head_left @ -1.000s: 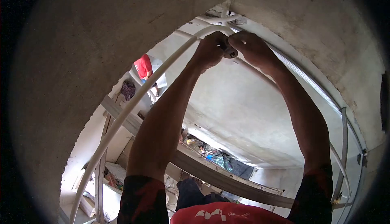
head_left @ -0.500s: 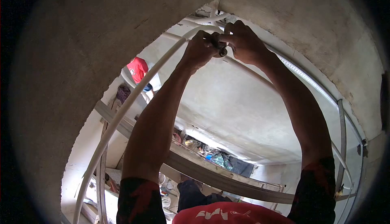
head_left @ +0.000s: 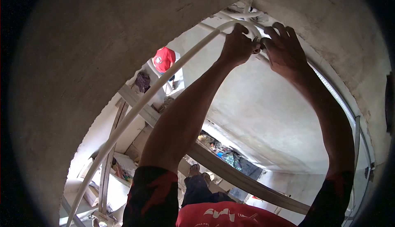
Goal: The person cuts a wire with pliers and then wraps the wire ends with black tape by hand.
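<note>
Both arms reach up to a small round-ended metal piece near the top of a bent white pipe. My left hand is closed around this piece, its thumb raised beside the pipe. From the other side my right hand meets it, thumb and index finger against it, the other fingers bent and slightly apart. The piece is small and mostly covered by fingers, so its exact kind does not show. The pipe arches behind my hands and runs down to the lower left.
Rough concrete edges frame the opening around me. Below are a long beam, wooden posts and a pile of clutter. A person in a red shirt is at the far left. A metal rail runs along the right.
The view has shifted, so my hands and the pipe appear further right. My right hand's fingers have spread a little, and the metal piece is now more hidden between my hands.
</note>
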Available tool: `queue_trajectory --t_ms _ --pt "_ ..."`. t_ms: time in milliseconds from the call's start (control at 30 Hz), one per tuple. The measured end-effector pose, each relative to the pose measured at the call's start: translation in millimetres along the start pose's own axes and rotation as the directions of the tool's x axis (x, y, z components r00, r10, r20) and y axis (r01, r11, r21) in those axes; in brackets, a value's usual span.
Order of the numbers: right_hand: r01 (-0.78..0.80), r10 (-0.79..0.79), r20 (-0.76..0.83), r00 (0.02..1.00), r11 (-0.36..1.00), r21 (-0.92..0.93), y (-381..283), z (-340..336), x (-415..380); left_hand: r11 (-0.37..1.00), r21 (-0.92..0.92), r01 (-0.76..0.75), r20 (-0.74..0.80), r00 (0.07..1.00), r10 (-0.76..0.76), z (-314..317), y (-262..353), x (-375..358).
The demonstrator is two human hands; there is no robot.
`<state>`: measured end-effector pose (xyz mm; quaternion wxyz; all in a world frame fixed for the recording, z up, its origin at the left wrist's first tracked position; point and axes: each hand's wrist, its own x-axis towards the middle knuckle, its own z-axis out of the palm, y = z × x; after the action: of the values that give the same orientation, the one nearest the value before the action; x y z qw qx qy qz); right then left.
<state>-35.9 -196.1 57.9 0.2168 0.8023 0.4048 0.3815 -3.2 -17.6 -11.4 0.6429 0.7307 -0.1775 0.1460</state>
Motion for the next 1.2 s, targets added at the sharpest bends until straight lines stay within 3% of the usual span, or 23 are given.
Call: queue_trajectory --t_ms 33,133,300,367,400,500,533,567,600,633,800,833,867,900,967,1067,1200 --pt "-0.059 0.048 0.1 0.994 0.992 0.112 -8.0 -6.4 -2.3 0.966 0.223 -0.129 0.007 0.991 0.131 -0.7 -2.3 1.4" --pt "-0.088 0.068 0.086 0.994 0.966 0.244 -21.1 -12.2 -6.1 0.994 0.09 -0.057 0.043 0.998 0.053 -1.0 -7.5 2.7" --pt "-0.128 0.047 0.2 0.979 0.899 0.419 -23.1 -17.4 -3.7 0.993 0.116 -0.03 0.108 0.994 0.017 -7.1 -5.8 3.5" --pt "-0.086 0.033 0.108 0.994 0.835 0.543 -21.5 -7.4 -1.4 0.917 0.336 -0.215 0.091 0.976 0.196 -8.8 -4.5 5.3" --pt "-0.084 0.031 0.106 0.994 0.833 0.547 -21.1 -1.7 2.4 0.917 0.339 -0.211 0.089 0.977 0.193 -12.7 -3.4 6.8" --pt "-0.154 0.217 0.003 0.976 0.685 0.712 -18.3 16.3 20.0 0.999 -0.01 0.046 0.115 0.992 -0.044 -21.9 2.2 9.0" --pt "-0.155 0.221 -0.001 0.975 0.69 0.707 -19.1 12.9 27.0 0.999 -0.01 0.038 0.119 0.992 -0.036 -22.6 3.8 7.8" --pt "-0.391 0.317 0.265 0.91 0.452 0.802 -18.6 8.0 34.3 0.999 0.008 0.054 0.052 0.997 -0.054 -22.6 5.9 5.8" --pt "-0.602 0.332 0.53 0.781 0.171 0.78 -17.6 2.9 38.5 0.997 0.021 0.075 -0.012 0.997 -0.075 -22.1 7.5 4.0" --pt "-0.691 0.297 0.655 0.695 0.024 0.722 -14.1 0.5 40.4 0.987 -0.018 0.158 0.056 0.986 -0.157 -25.1 6.7 9.5" --pt "-0.575 0.379 0.488 0.787 0.16 0.803 -3.5 19.8 27.1 0.997 -0.04 0.059 0.097 0.994 -0.055 -17.5 5.7 6.3" --pt "-0.505 0.462 0.277 0.843 0.5 0.703 -1.3 40.1 16.2 0.998 0.026 0.05 0.088 0.995 -0.052 -15.5 9.6 3.2" --pt "-0.418 0.455 0.044 0.89 0.771 0.481 -2.2 43.5 15.8 0.995 0.094 0.039 0.078 0.996 -0.046 -13.5 12.4 1.4" --pt "-0.415 0.453 0.043 0.891 0.77 0.484 0.2 43.9 10.7 0.992 0.124 -0.007 0.054 0.999 0.001 -10.1 14.8 -1.0" --pt "-0.32 0.326 0.035 0.945 0.895 0.31 -0.5 19.1 8.9 0.987 0.156 -0.045 0.039 0.998 0.04 -5.1 15.9 -1.6" --pt "-0.302 0.292 0.077 0.953 0.917 0.26 3.0 12.4 6.9 0.982 0.162 -0.094 0.013 0.996 0.093 -0.2 11.4 -4.7" --pt "-0.205 0.186 0.121 0.975 0.965 0.165 8.3 1.3 -3.5 0.915 0.32 -0.247 0.03 0.968 0.25 2.3 4.8 -0.9"
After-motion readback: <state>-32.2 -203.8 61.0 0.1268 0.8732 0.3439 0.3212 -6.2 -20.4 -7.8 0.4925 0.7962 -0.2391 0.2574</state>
